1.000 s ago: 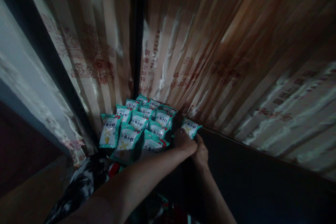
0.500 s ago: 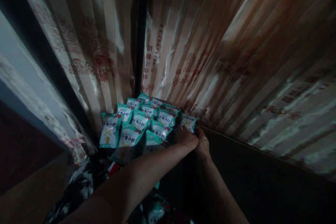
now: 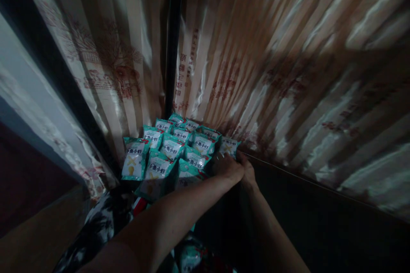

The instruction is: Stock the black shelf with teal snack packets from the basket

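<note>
Several teal and white snack packets (image 3: 171, 147) stand in rows on a dark surface at the centre. One more packet (image 3: 229, 145) is at the right end of the back row, beside the curtain. My left hand (image 3: 226, 167) is at its lower edge, fingers curled on it. Close against the left hand, my right hand (image 3: 247, 170) has its fingers bent at the packet's right corner. The fingertips of both hands are partly hidden in shadow.
Pale pleated curtains (image 3: 214, 51) with reddish print rise behind the packets, with a dark post (image 3: 173, 42) between them. Another packet (image 3: 191, 257) lies near my body at the bottom. Black and white patterned cloth (image 3: 101, 224) shows at lower left.
Both hands have shifted very slightly, the right one closer over the packet's corner. The folds and light on the right curtain have changed. The rows of packets have stayed in place.
</note>
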Demonstrator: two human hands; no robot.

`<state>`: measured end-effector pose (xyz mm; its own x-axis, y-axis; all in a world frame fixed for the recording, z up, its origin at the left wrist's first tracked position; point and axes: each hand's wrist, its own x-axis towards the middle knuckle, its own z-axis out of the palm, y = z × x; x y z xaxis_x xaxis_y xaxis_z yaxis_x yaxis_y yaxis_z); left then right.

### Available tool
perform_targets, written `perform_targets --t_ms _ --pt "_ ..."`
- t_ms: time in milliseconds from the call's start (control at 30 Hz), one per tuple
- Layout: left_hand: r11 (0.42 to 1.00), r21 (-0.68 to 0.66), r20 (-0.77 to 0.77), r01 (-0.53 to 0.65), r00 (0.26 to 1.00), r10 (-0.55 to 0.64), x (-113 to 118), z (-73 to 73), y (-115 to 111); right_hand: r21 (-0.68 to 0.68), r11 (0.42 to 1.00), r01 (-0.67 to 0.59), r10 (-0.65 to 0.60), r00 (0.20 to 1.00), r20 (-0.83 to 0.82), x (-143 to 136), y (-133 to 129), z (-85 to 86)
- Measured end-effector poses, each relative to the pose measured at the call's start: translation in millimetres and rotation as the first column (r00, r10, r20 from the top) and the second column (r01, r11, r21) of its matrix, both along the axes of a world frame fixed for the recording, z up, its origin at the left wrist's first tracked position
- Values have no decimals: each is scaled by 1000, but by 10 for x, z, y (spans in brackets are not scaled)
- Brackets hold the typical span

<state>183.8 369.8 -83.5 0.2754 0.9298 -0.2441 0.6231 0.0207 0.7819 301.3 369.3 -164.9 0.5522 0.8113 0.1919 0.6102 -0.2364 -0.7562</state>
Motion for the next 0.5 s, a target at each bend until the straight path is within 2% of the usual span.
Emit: perform_targets --t_ms 167,333,500 --pt "999 -25 -11 -29 1000 28 6 11 -18 -15 1000 4 -5 998 -67 -53 -81 5" --pt "998 -46 21 -35 999 36 9 -33 -22 -78 996 -31 26 997 -66 -79 -142 19" --pt "1000 -7 40 -13 999 13 -15 -38 -64 -50 997 -55 54 998 -36 -109 -181 36"
